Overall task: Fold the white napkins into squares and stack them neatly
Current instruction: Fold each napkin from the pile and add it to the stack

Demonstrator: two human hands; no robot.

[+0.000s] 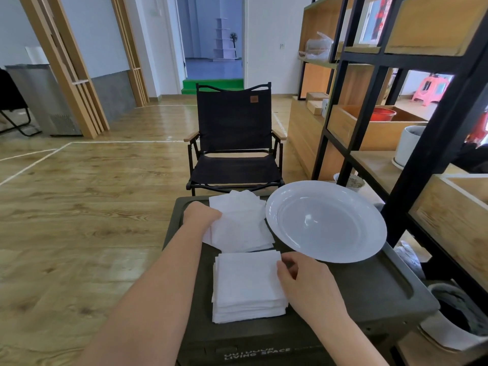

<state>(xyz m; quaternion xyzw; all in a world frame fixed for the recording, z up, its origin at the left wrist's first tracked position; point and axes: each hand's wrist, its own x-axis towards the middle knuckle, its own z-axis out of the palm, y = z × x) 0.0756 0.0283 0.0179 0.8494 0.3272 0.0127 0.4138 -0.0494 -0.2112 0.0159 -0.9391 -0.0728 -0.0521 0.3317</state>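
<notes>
A neat stack of folded white napkins [248, 286] lies on the near part of the dark box lid [369, 281]. Behind it spreads a loose pile of unfolded white napkins [240, 223]. My left hand [200, 213] reaches to the left edge of the loose pile and its fingers curl on a napkin there. At the right edge of the folded stack my right hand [303, 281] pinches the top napkin's edge with curled fingers.
A large white plate [326, 220] sits on the lid to the right of the loose pile, overhanging the far edge. A black folding chair [233, 143] stands beyond the box. A black and wood shelf unit [409, 128] rises close on the right. Wooden floor lies to the left.
</notes>
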